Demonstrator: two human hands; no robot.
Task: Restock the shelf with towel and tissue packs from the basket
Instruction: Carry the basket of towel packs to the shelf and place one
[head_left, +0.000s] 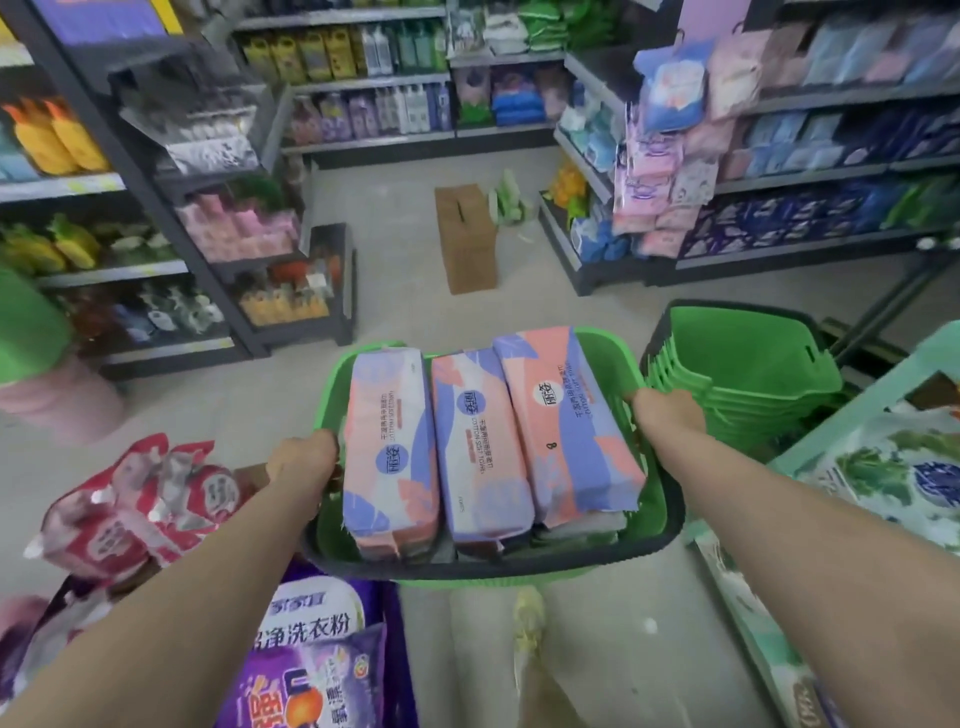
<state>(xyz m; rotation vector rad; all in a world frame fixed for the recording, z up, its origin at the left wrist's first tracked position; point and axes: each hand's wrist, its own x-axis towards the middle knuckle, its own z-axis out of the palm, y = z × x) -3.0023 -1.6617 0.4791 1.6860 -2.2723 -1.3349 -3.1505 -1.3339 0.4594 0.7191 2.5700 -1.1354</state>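
Three glossy oblong packs (480, 447) | green plastic basket (613, 358) | left hand (304, 460), right hand (667, 410) clenched on rims

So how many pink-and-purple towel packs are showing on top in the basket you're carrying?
3, side by side in the green basket: left pack, middle pack, right pack. More may lie hidden underneath.

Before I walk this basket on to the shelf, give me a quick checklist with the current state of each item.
1. Left hand gripping the basket rim: ok.
2. Right hand gripping the opposite rim: ok.
3. Three towel packs lying inside, none overhanging: ok.
4. Aisle ahead clear: not ok, cardboard box stands on the floor.
5. Clearance on the right: not ok, stacked baskets sit close.
6. Target shelf slot free: cannot tell.
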